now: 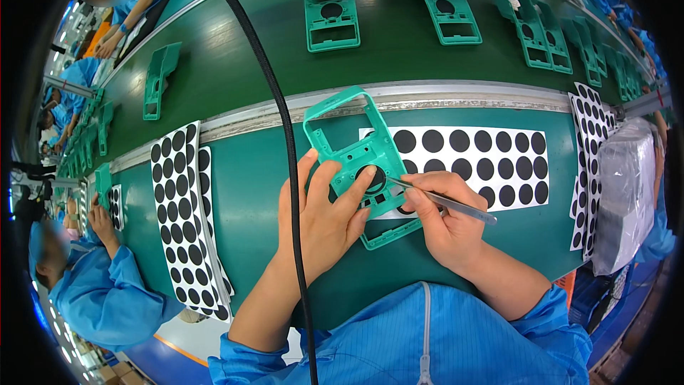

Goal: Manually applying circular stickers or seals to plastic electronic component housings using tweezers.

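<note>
"What's in your hands?"

"My right hand [456, 232] is closed around a pair of metal tweezers [459, 207], pinched between thumb and fingers, their tip at the right edge of a black disc [376, 182]."

"And the left?"

"My left hand [317, 221] is spread over a green housing [356, 153], the index fingertip on that disc. The other fingers lie along the housing's left side, but I cannot tell whether that grip closes around its edge."

"Where is the housing, then?"

"Right in front of me, tilted, over the green tabletop [253, 171]. Its upper end reaches the metal rail [463, 96], and it overlaps the left end of a white sheet [467, 155] dotted with rows of black circles."

"Anything else around you?"

"A stack of similar sheets [178, 221] stands out on my left. On my right there's another stack [590, 164] beside a bundle in clear plastic [623, 199]. Beyond the rail, more green housings [331, 11] lie on the conveyor belt [388, 64]. A black cable [285, 121] hangs across my view, and a co-worker [107, 292] in blue sits to my left."
</note>
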A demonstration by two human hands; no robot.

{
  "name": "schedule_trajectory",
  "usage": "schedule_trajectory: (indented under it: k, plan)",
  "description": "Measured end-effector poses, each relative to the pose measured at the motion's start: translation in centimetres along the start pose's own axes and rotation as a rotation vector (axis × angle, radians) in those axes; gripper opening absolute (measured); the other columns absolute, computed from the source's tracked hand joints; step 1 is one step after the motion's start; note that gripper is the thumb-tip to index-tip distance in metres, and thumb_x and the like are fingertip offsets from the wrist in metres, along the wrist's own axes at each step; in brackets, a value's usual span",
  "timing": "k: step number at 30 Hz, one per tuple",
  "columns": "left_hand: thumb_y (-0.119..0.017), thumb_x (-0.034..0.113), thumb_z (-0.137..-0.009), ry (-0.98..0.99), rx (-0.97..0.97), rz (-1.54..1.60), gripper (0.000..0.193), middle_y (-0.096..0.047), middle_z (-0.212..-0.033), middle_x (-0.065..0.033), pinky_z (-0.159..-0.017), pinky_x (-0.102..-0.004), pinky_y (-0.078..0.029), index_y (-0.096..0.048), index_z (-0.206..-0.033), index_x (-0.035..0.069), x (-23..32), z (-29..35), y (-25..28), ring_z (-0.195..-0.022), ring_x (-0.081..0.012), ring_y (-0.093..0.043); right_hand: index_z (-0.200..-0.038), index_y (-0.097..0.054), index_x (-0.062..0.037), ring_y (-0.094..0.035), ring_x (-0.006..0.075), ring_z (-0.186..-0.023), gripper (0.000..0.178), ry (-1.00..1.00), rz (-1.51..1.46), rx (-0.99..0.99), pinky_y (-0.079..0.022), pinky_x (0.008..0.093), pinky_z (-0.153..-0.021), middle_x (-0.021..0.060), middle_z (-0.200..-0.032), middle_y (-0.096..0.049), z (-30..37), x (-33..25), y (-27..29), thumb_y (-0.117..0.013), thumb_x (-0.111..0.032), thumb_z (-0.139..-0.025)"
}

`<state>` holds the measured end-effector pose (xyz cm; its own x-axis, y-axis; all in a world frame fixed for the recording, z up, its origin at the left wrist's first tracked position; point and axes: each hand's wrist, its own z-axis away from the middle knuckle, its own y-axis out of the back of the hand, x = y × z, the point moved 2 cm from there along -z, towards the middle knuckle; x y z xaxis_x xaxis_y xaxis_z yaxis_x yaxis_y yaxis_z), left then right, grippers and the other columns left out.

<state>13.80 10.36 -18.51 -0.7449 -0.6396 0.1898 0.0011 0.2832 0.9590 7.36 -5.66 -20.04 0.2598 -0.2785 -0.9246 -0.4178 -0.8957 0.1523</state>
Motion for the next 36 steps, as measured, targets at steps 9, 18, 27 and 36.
schedule_trajectory:
  k: [9,18,27,36]
  plan:
    - [-0.069,0.027,-0.069,-0.029,0.053,-0.023,0.047,-0.047,-0.111,-0.0096,-0.085,-0.0421,-0.038,-0.059,-0.115,0.024,-0.3,0.0,-0.1,-0.115,-0.0345,-0.039,-0.084,-0.060,0.0035,-0.064,0.0174,-0.061,0.007,0.080,0.105,-0.036,-0.049,0.0232,-0.051,0.0131,-0.080,-0.063,-0.1,-0.3,-0.1,-0.060,0.006,-0.077]
    - [-0.074,0.026,-0.064,-0.081,0.104,0.092,0.034,-0.048,-0.111,-0.0114,-0.087,-0.0469,-0.042,-0.063,-0.094,0.015,-0.7,0.2,-0.1,-0.112,-0.0395,-0.043,-0.081,-0.059,0.0017,-0.065,0.0238,-0.068,0.014,0.246,0.289,-0.095,-0.051,0.0267,-0.052,0.0139,-0.078,-0.064,-0.3,-0.9,-0.4,-0.063,0.009,-0.069]
    - [-0.078,0.024,-0.059,-0.031,0.086,0.185,0.036,-0.048,-0.110,-0.0102,-0.092,-0.0469,-0.038,-0.063,-0.090,0.013,-1.0,0.1,-0.1,-0.115,-0.0393,-0.039,-0.081,-0.061,0.0012,-0.065,0.0253,-0.072,0.011,0.136,0.115,-0.182,-0.051,0.0293,-0.058,0.0134,-0.080,-0.064,-0.6,-0.6,-0.1,-0.063,0.006,-0.072]
    - [-0.078,0.024,-0.059,-0.044,0.089,0.203,0.039,-0.046,-0.110,-0.0095,-0.094,-0.0470,-0.036,-0.062,-0.092,0.012,-1.0,0.2,-0.3,-0.115,-0.0383,-0.038,-0.079,-0.062,0.0008,-0.065,0.0251,-0.074,0.010,0.164,0.163,-0.277,-0.051,0.0296,-0.062,0.0107,-0.080,-0.065,-0.9,-0.8,-0.1,-0.064,0.005,-0.070]
